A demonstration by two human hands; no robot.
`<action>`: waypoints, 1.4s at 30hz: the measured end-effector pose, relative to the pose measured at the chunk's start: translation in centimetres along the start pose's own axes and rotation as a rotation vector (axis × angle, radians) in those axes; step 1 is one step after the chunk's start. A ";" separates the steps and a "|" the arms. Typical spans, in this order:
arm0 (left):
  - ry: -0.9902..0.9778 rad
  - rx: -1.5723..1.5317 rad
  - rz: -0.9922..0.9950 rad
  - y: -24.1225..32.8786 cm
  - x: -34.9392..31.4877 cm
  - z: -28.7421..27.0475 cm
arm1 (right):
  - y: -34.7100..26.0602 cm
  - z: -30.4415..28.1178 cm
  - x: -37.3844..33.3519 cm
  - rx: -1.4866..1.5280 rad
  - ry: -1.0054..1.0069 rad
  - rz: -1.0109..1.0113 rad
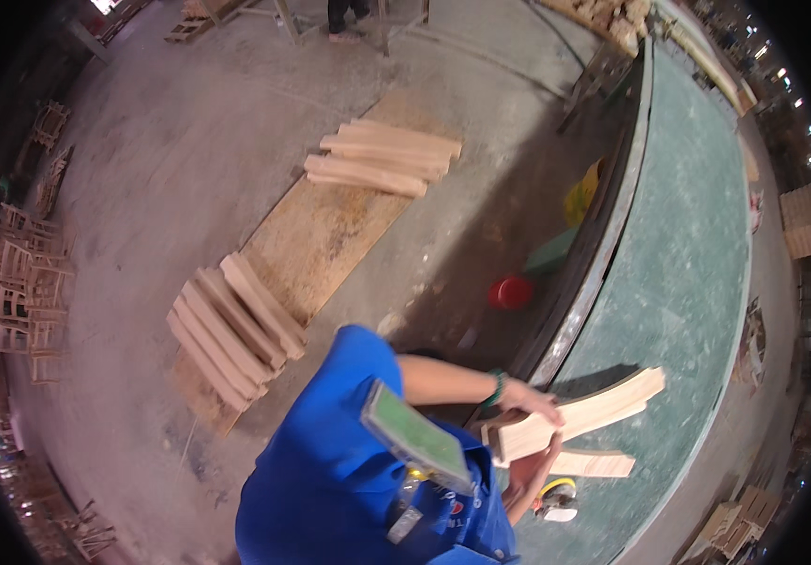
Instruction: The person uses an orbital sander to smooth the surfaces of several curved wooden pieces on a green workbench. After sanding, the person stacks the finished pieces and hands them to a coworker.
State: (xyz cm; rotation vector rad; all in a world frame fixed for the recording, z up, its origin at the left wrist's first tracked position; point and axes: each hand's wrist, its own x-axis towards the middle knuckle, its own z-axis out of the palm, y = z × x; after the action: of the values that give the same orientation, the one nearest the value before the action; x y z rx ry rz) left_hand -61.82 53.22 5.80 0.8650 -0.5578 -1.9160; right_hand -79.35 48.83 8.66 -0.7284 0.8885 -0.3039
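Observation:
A pale curved wooden board (603, 410) is held at a slant over the green-topped table, apparently stacked with at least one more board. My left hand (530, 400), with a dark beaded bracelet at the wrist, grips its far side. My right hand (535, 469) closes on its near side, partly hidden by the wood and my blue shirt. Another wooden piece (594, 463) lies on the table just beyond my right hand. Close by sits a small yellow, black and white power sander (557, 500).
The green table (679, 217) has a dark metal edge (603, 254). On the floor, a plywood sheet (316, 235) carries two groups of curved boards (231, 330). A red round container (510, 292) and a yellow item (583, 193) are beside the table. Wooden frames (24, 282) stand far left.

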 end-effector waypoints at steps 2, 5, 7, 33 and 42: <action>0.093 -0.094 0.047 -2.4 -2.8 1.2 | 1.2 0.0 -1.6 0.031 -0.081 0.073; 0.270 0.080 0.127 -6.5 -5.3 3.1 | 2.2 1.5 -3.0 -0.073 -0.078 0.037; 0.074 0.069 0.178 -5.1 -7.7 6.1 | 2.2 0.4 -4.3 -0.043 0.031 -0.040; 1.223 0.107 0.937 2.2 -31.3 -11.3 | 10.3 30.8 13.5 -0.293 -0.618 0.272; 1.293 -0.880 0.918 -12.4 -37.9 -30.7 | 27.6 42.4 21.3 -0.789 -0.732 0.629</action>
State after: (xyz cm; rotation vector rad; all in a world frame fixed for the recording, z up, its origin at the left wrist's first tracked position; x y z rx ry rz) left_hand -33.37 91.69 -9.76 0.8118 0.5853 -0.3879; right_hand -34.24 76.65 -5.43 -1.1231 0.4617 0.8802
